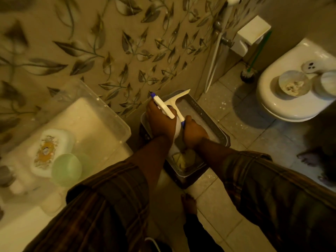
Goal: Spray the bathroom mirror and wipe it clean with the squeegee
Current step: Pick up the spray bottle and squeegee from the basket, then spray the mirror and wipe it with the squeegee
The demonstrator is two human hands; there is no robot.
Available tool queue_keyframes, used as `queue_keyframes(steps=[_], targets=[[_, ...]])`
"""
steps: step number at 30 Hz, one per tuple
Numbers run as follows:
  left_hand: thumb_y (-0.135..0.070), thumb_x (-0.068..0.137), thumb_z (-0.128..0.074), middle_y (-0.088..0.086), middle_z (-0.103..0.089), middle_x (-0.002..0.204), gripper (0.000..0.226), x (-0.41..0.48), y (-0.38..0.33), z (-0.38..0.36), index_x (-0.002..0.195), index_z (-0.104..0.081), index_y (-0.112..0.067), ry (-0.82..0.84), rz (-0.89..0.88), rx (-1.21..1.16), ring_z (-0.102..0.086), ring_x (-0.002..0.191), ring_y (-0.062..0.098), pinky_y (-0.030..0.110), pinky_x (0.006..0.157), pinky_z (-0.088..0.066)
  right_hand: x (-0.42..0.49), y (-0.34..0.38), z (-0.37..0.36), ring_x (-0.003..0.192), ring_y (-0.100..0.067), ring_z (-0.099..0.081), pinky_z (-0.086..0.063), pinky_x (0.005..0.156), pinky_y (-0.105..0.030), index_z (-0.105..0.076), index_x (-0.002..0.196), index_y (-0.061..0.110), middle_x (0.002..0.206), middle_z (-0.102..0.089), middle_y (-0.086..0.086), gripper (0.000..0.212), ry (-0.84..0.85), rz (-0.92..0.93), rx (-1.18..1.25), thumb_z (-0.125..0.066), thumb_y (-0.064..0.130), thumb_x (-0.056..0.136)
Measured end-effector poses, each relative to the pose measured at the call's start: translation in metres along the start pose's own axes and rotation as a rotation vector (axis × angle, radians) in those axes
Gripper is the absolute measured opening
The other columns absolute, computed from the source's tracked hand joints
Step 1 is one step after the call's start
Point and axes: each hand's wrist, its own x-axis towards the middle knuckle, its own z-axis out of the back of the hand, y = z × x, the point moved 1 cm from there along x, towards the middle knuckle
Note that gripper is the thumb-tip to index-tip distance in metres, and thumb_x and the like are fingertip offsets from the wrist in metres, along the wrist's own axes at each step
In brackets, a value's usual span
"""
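My left hand (160, 120) grips a white spray bottle (164, 107) with a blue nozzle tip pointing up-left toward the leaf-patterned wall. My right hand (193, 130) holds a white squeegee (177, 102) by its blue-ended handle, blade end up near the wall. Both hands hover over a grey rectangular tray (209, 117) on the floor, with a cloth-like lump at its near end. No mirror is in view.
A clear plastic tub (101, 113) with a white box and a green bowl (66, 170) stands left. The toilet (291, 99), lid down with containers on it, is at right. A green-handled toilet brush (249, 73) and a hose hang by the wall. My bare foot (189, 202) stands on floor tiles.
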Motion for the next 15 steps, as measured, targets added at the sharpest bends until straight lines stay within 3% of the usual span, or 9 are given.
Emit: queue_keyframes(steps=[2,6,12,15], targets=[[-0.028,0.079,-0.072,0.014,-0.061,0.123,0.062,0.005,-0.023,0.025,0.132,-0.049,-0.004,0.063,-0.049,-0.051,-0.061,0.113,0.03,0.033,0.095,-0.046,-0.013,0.017,0.014,0.083,-0.021,-0.059,-0.049,0.075,-0.04,-0.045,0.111,0.021,0.111,-0.063,-0.009,0.022,-0.07,0.037,0.034,-0.057,0.026,0.095],[-0.023,0.08,-0.072,0.017,-0.053,0.134,0.07,0.024,-0.07,0.08,0.139,-0.039,-0.003,0.091,-0.113,-0.149,-0.053,0.124,0.031,0.03,0.1,-0.041,-0.042,0.057,0.05,0.111,-0.03,-0.062,-0.051,0.099,-0.047,-0.05,0.128,0.017,0.126,-0.062,-0.01,0.033,-0.175,0.132,0.157,-0.052,0.033,0.099],[-0.019,0.072,-0.077,0.021,-0.056,0.125,0.069,0.029,-0.131,0.187,0.13,-0.046,0.001,-0.018,-0.194,-0.289,-0.057,0.117,0.035,0.03,0.095,-0.042,-0.098,0.118,0.098,0.093,-0.025,-0.065,-0.052,0.078,-0.04,-0.048,0.101,0.025,0.096,-0.061,0.002,0.009,-0.345,0.224,0.164,-0.056,0.028,0.097],[-0.019,0.073,-0.075,0.02,-0.057,0.122,0.062,0.029,-0.149,0.255,0.126,-0.048,0.001,-0.079,-0.28,-0.309,-0.058,0.115,0.036,0.04,0.097,-0.049,-0.136,0.152,0.122,0.095,-0.022,-0.063,-0.048,0.08,-0.037,-0.049,0.103,0.033,0.093,-0.059,0.01,0.008,-0.39,0.286,0.197,-0.053,0.038,0.099]])
